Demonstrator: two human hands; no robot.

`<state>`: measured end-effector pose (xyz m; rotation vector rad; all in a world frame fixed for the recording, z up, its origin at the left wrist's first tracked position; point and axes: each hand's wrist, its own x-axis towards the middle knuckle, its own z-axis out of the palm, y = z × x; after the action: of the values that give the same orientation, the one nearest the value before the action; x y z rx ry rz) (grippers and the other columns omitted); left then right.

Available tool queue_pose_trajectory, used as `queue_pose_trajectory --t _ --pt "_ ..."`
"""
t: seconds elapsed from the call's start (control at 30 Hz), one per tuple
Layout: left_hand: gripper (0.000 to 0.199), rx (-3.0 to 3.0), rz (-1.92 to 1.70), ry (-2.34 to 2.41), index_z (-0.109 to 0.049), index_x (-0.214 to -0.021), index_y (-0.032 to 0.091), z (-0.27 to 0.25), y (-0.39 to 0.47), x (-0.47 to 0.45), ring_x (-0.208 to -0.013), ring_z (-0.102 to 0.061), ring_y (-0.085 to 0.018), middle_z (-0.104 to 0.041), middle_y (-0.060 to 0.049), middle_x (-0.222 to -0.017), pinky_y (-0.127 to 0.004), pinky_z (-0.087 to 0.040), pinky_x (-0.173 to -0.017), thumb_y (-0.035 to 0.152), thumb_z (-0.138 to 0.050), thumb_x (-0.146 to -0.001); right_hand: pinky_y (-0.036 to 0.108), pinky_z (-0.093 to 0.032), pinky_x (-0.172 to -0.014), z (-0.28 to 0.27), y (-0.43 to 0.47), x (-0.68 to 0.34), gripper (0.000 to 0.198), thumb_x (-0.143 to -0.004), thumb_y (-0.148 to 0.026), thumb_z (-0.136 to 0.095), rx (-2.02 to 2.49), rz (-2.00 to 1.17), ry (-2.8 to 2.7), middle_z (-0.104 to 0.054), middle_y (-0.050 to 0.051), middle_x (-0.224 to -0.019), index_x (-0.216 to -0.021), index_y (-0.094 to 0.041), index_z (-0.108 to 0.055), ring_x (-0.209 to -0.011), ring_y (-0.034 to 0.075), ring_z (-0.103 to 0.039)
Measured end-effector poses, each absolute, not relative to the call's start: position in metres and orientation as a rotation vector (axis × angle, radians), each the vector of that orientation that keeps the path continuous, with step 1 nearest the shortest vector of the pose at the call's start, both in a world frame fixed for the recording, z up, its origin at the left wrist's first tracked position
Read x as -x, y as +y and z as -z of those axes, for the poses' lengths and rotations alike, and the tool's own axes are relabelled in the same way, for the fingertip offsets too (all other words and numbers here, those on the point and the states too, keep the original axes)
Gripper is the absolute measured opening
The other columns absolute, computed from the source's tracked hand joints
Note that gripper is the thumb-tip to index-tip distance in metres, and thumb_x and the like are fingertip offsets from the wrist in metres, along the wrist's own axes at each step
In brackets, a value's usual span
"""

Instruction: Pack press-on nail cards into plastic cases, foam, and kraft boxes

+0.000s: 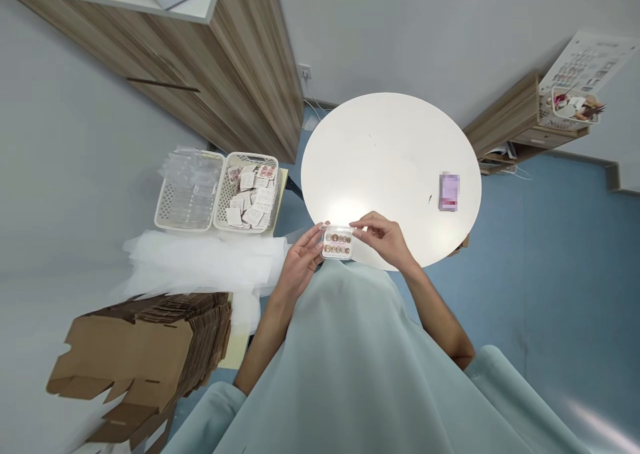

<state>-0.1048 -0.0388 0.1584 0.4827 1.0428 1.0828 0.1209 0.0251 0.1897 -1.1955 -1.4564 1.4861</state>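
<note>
A small clear plastic case (338, 243) is held at the near edge of the round white table (390, 147). Inside it lie two rows of small brownish round pieces on a white card; their exact kind is too small to tell. My left hand (300, 261) grips the case's left side, thumb and fingers around the edge. At the upper right corner, my right hand (383, 237) pinches the case's rim with thumb and forefinger. The case looks closed, though its lid line is hard to make out.
Left of the table stand a white basket (186, 226) of clear plastic cases and another basket (220, 204) of printed cards. Bubble wrap (205, 264) and stacked flat cardboard boxes (135, 354) lie nearer. A blurred purple pack (449, 192) rests on the table's right. A wooden cabinet (240, 61) stands behind.
</note>
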Motion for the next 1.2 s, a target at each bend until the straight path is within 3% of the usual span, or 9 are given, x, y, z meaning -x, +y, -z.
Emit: queue_pose_trajectory --t 0.27,0.4,0.6,0.77,0.93,1.0,1.07,1.13,1.2 --pt "0.060 -0.471 -1.071 1.025 -0.067 -0.146 0.022 -0.166 -0.031 0.105 -0.148 -0.054 -0.038 -0.050 -0.014 -0.166 -0.046 -0.059 -0.108 0.053 -0.074 -0.096 0.029 -0.037 -0.057 -0.182 -0.002 -0.133 0.038 -0.081 -0.055 -0.090 1.213 -1.632 -1.461 -0.065 0.002 -0.100 -0.108 -0.029 -0.084 -0.062 0.010 -0.039" --pt "0.064 -0.537 -1.047 0.999 -0.065 -0.148 0.024 -0.169 -0.027 0.105 -0.151 -0.050 -0.038 -0.046 -0.013 -0.169 -0.043 -0.061 -0.106 0.045 -0.082 -0.090 0.030 -0.037 -0.058 -0.181 -0.007 -0.131 0.038 -0.081 -0.056 -0.090 1.235 -1.606 -1.470 -0.065 0.002 -0.100 -0.107 -0.029 -0.082 -0.061 0.010 -0.039" --pt "0.067 -0.612 -1.045 1.023 -0.061 -0.151 0.025 -0.168 -0.023 0.103 -0.156 -0.043 -0.039 -0.043 -0.012 -0.171 -0.044 -0.061 -0.106 0.039 -0.082 -0.089 0.027 -0.034 -0.056 -0.185 -0.004 -0.134 0.047 -0.073 -0.060 -0.092 1.484 -1.659 -1.379 -0.047 -0.008 -0.060 -0.098 -0.025 -0.072 -0.055 0.012 -0.040" --pt "0.067 -0.651 -1.027 1.046 -0.060 -0.153 0.027 -0.168 -0.023 0.099 -0.156 -0.043 -0.039 -0.042 -0.012 -0.171 -0.046 -0.060 -0.106 0.041 -0.081 -0.090 0.029 -0.040 -0.060 -0.180 -0.005 -0.133 0.046 -0.081 -0.066 -0.081 1.504 -1.899 -1.327 -0.056 -0.004 -0.060 -0.092 -0.021 -0.078 -0.058 0.013 -0.050" --pt "0.071 -0.761 -0.982 1.122 -0.054 -0.157 0.028 -0.166 -0.024 0.101 -0.153 -0.046 -0.037 -0.043 -0.013 -0.171 -0.043 -0.060 -0.104 0.052 -0.075 -0.094 0.028 -0.041 -0.059 -0.174 -0.006 -0.128 0.046 -0.080 -0.065 -0.083 1.445 -1.960 -1.177 -0.056 -0.003 -0.062 -0.088 -0.020 -0.077 -0.058 0.012 -0.047" --pt "0.076 -0.803 -0.915 1.213 -0.052 -0.158 0.025 -0.162 -0.024 0.104 -0.139 -0.060 -0.035 -0.053 -0.017 -0.162 -0.039 -0.062 -0.093 0.057 -0.074 -0.094 0.028 -0.041 -0.059 -0.172 -0.004 -0.127 0.047 -0.078 -0.065 -0.084 1.482 -1.932 -1.162 -0.054 -0.004 -0.060 -0.087 -0.020 -0.077 -0.057 0.012 -0.046" --pt "0.080 -0.821 -0.830 1.305 -0.053 -0.157 0.021 -0.159 -0.024 0.108 -0.109 -0.073 -0.027 -0.068 -0.017 -0.141 -0.033 -0.060 -0.076 0.061 -0.075 -0.092 0.028 -0.040 -0.059 -0.170 -0.001 -0.127 0.048 -0.076 -0.067 -0.084 1.525 -1.904 -1.164 -0.051 -0.005 -0.057 -0.086 -0.020 -0.077 -0.056 0.012 -0.044" --pt "0.080 -0.822 -0.772 1.357 -0.056 -0.154 0.020 -0.156 -0.023 0.111 -0.080 -0.071 -0.019 -0.075 -0.012 -0.117 -0.029 -0.053 -0.062 0.063 -0.076 -0.090 0.028 -0.039 -0.057 -0.167 0.002 -0.127 0.050 -0.075 -0.068 -0.084 1.554 -1.890 -1.175 -0.049 -0.006 -0.056 -0.085 -0.020 -0.077 -0.055 0.012 -0.043" --pt "0.076 -0.819 -0.758 1.375 -0.061 -0.150 0.022 -0.155 -0.023 0.111 -0.068 -0.065 -0.014 -0.075 -0.007 -0.105 -0.027 -0.048 -0.058 0.061 -0.079 -0.087 0.027 -0.038 -0.056 -0.165 0.005 -0.128 0.052 -0.074 -0.069 -0.084 1.567 -1.894 -1.187 -0.048 -0.006 -0.055 -0.085 -0.019 -0.077 -0.055 0.011 -0.042"
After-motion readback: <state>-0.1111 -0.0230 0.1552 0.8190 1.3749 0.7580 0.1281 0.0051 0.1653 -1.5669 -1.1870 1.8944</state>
